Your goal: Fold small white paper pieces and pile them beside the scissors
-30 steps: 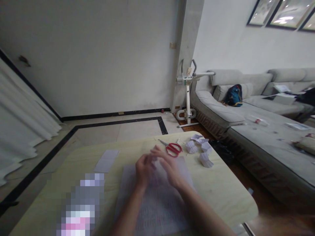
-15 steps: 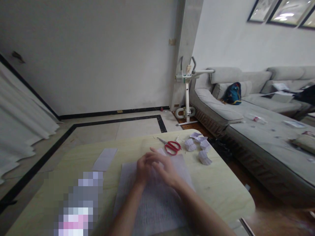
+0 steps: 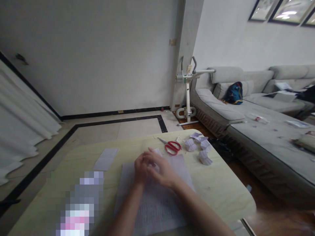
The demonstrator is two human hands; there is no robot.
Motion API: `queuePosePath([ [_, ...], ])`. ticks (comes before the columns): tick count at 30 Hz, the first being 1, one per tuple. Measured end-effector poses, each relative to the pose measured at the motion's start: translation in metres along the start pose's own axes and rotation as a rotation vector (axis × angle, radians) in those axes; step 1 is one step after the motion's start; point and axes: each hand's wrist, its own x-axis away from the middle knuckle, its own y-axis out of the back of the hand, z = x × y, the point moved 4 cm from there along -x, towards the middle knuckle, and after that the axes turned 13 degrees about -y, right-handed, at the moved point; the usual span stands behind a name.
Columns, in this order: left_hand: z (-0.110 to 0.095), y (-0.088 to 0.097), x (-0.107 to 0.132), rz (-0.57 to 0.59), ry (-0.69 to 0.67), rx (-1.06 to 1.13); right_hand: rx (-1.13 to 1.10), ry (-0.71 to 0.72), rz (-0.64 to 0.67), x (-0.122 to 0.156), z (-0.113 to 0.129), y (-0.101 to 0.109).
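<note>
Both hands meet over the far edge of a large white sheet of paper (image 3: 157,203) lying on the pale wooden table (image 3: 221,186). My left hand (image 3: 139,170) and my right hand (image 3: 159,167) have their fingers curled together, pinching a small white paper piece (image 3: 157,152) whose corner peeks out past the fingertips. Red-handled scissors (image 3: 172,147) lie just beyond the hands. To their right sit several small folded paper pieces (image 3: 200,149).
A strip of white paper (image 3: 105,159) lies on the table's left. A blurred-out patch (image 3: 78,203) covers the near left. Beyond the table's right edge stand a grey sofa (image 3: 258,131) with a blue bag (image 3: 233,93) and a white exercise machine (image 3: 188,95).
The hands have drawn closer together and slightly toward me; the right hand's fingers, earlier more stretched out, now curl over the left. The view shifted a little.
</note>
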Motion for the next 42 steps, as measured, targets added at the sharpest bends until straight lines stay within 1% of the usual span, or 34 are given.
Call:
queuePosePath([
  [4,0.002,0.01,-0.003,-0.13,-0.002,-0.021,0.031,-0.008,-0.044,0.001,-0.008,-0.001],
  [6,0.001,0.017,-0.005,-0.217,-0.001,-0.069,0.048,-0.044,-0.114,0.002,-0.017,0.001],
  [7,-0.001,0.02,-0.006,-0.242,-0.007,-0.095,0.047,-0.076,-0.168,0.002,-0.022,0.003],
  [8,-0.004,0.021,-0.006,-0.249,-0.017,-0.126,0.036,-0.113,-0.23,0.002,-0.029,0.005],
  [10,-0.009,0.019,-0.006,-0.203,-0.049,-0.184,-0.016,-0.195,-0.363,0.001,-0.042,0.011],
  [11,-0.012,0.017,-0.006,-0.166,-0.067,-0.205,-0.05,-0.231,-0.406,0.001,-0.049,0.013],
  [13,-0.016,0.012,-0.004,-0.101,-0.094,-0.232,-0.14,-0.308,-0.434,-0.002,-0.062,0.015],
  [17,-0.017,0.006,-0.002,-0.007,-0.114,-0.218,-0.348,-0.455,-0.418,-0.005,-0.079,0.021],
  [20,-0.014,0.004,-0.002,0.032,-0.113,-0.213,-0.33,-0.464,-0.306,-0.006,-0.08,0.023],
  [22,-0.011,0.003,-0.003,0.035,-0.095,-0.188,-0.282,-0.469,-0.274,-0.005,-0.078,0.024],
  [24,-0.008,0.003,-0.003,0.038,-0.057,-0.13,-0.279,-0.496,-0.295,-0.004,-0.078,0.025],
  [26,-0.005,0.002,-0.004,0.073,-0.023,-0.071,-0.307,-0.534,-0.322,-0.004,-0.078,0.025],
  [29,-0.003,0.001,-0.006,0.128,-0.013,-0.062,-0.317,-0.555,-0.342,-0.004,-0.08,0.025],
  [31,-0.002,0.004,-0.007,0.109,-0.028,-0.097,-0.294,-0.545,-0.326,-0.004,-0.081,0.024],
  [34,-0.004,0.01,-0.008,0.015,-0.074,-0.166,-0.246,-0.528,-0.269,-0.005,-0.083,0.02],
  [36,-0.005,0.011,-0.007,-0.028,-0.079,-0.179,-0.231,-0.524,-0.244,-0.005,-0.083,0.017],
  [37,-0.005,0.011,-0.007,-0.027,-0.068,-0.165,-0.232,-0.527,-0.24,-0.005,-0.083,0.016],
  [40,-0.006,0.005,-0.006,0.049,-0.034,-0.115,-0.255,-0.55,-0.219,-0.004,-0.083,0.013],
  [42,-0.007,0.004,-0.006,0.079,-0.032,-0.131,-0.269,-0.564,-0.197,-0.004,-0.082,0.012],
])
